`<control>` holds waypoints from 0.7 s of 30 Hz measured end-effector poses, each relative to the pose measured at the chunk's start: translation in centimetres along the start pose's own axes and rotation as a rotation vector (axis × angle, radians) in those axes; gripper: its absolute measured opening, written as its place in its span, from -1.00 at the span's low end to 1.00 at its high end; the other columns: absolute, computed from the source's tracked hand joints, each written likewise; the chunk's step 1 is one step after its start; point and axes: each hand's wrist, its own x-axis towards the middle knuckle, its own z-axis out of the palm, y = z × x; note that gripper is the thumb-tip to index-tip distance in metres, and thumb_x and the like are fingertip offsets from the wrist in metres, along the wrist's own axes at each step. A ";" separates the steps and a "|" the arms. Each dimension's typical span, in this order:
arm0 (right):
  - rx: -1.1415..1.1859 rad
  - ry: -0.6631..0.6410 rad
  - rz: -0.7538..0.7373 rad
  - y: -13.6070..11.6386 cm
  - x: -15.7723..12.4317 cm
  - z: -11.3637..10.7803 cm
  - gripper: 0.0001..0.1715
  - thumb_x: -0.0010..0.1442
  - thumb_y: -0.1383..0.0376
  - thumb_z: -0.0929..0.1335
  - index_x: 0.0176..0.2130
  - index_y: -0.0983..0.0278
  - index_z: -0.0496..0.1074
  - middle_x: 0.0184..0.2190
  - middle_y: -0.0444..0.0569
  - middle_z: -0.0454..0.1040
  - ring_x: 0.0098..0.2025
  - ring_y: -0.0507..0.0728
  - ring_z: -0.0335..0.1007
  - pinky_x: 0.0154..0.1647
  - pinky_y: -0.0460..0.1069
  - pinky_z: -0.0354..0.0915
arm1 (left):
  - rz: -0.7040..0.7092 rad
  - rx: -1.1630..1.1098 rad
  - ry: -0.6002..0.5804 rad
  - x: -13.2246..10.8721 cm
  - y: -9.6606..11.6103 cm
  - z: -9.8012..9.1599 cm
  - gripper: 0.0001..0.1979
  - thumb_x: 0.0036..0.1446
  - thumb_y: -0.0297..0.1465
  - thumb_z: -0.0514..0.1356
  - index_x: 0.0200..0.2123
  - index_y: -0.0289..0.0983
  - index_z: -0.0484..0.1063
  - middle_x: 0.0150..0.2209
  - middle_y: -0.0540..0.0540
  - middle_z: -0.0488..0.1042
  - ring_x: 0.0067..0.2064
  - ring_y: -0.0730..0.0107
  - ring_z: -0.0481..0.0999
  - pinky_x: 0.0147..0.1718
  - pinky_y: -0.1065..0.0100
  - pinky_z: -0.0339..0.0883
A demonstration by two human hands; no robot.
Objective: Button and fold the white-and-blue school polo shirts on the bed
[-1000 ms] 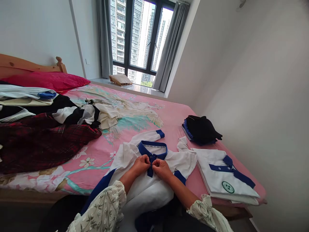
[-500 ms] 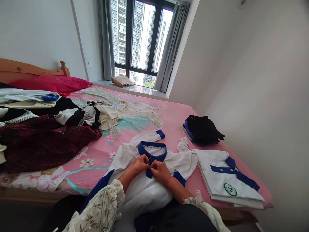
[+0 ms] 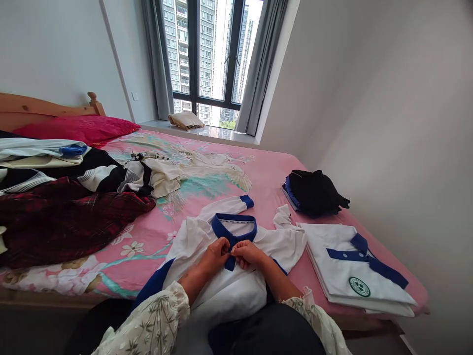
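Note:
A white polo shirt (image 3: 221,291) with a blue collar, blue placket and blue cuffs lies spread at the bed's near edge, its collar away from me. Just below the collar, my left hand (image 3: 216,254) pinches the placket. My right hand (image 3: 248,254) pinches it from the other side, the fingertips of both hands almost meeting. Any button between the fingers is hidden. One long sleeve stretches behind the collar, its blue cuff (image 3: 246,201) on the bedspread; the other sleeve (image 3: 283,217) is bunched at the right.
Folded white polo shirts (image 3: 364,271) with a green round badge are stacked on the right. Behind them sit folded dark clothes (image 3: 314,192). A loose heap with a red plaid garment (image 3: 74,222) covers the left of the bed. A red pillow (image 3: 81,128) lies by the headboard.
My right hand has shifted slightly up, its fingers turned more sideways across the placket. My left hand keeps its pinch. The view has tilted and shifted a little.

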 end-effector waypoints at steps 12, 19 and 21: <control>-0.232 0.495 -0.369 0.3 -0.8 1.3 -0.65 0.17 0.27 0.19 -0.05 0.20 0.33 -0.31 -0.06 0.48 -0.31 0.09 0.42 -0.24 -0.05 0.28 | -0.014 -0.133 0.148 1.0 -1.8 0.6 -0.77 0.04 -0.53 0.05 -0.20 -0.23 0.30 -0.21 -0.07 0.52 -0.14 0.42 0.52 -0.13 0.39 0.34; -0.354 0.587 -0.380 1.1 -1.0 1.6 -0.83 0.16 0.29 0.21 -0.21 0.22 0.29 -0.52 -0.15 0.40 -0.50 0.06 0.35 -0.43 -0.11 0.19 | -0.087 0.003 0.213 2.3 -0.5 1.3 -0.82 0.02 -0.51 0.13 -0.26 -0.22 0.34 -0.34 -0.03 0.50 -0.26 0.37 0.51 -0.21 0.36 0.30; -0.412 0.596 -0.389 1.2 -1.2 1.5 -0.80 0.20 0.27 0.19 -0.19 0.21 0.33 -0.46 -0.12 0.46 -0.45 0.07 0.40 -0.39 -0.11 0.20 | -0.113 0.055 0.227 2.8 -0.2 1.5 -0.81 -0.02 -0.53 0.16 -0.29 -0.20 0.34 -0.38 0.00 0.47 -0.32 0.36 0.48 -0.26 0.36 0.25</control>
